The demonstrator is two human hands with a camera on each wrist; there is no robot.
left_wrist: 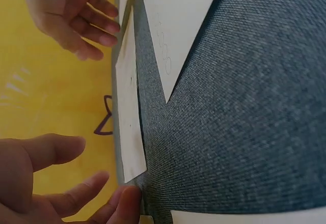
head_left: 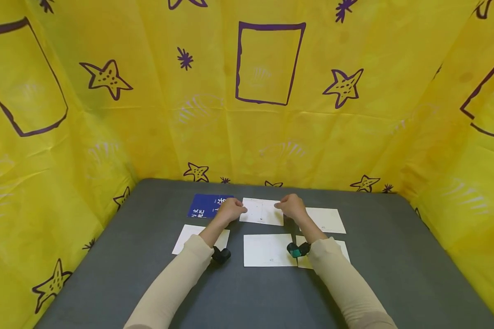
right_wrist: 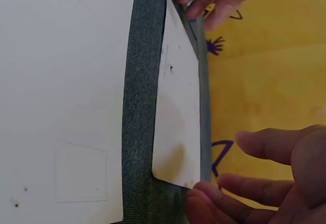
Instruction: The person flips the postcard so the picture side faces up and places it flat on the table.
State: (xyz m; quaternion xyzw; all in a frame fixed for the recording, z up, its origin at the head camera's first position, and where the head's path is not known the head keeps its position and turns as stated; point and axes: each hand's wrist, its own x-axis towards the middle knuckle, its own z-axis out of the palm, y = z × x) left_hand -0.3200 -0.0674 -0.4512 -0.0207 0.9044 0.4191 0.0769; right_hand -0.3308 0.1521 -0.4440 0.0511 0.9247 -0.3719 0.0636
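Observation:
Between my two hands a white card (head_left: 261, 211) lies in the middle of the back row, with faint small marks on its face. My left hand (head_left: 232, 209) is at its left edge, over part of a blue card (head_left: 201, 205) with white characters. At the opposite edge is my right hand (head_left: 292, 206), beside another white card (head_left: 327, 220). In the right wrist view, the right fingertips (right_wrist: 201, 191) are right at the middle card's corner, thumb apart. The left wrist view shows the left thumb and fingers (left_wrist: 63, 150) spread, with fingertips close to the card's near end.
Nearer me lie a left white card (head_left: 186, 235), a middle one (head_left: 269, 251) and a right one (head_left: 344, 249) partly hidden by my right forearm. They are on a dark grey table (head_left: 255, 297). Yellow patterned cloth (head_left: 263, 132) encloses the back and sides.

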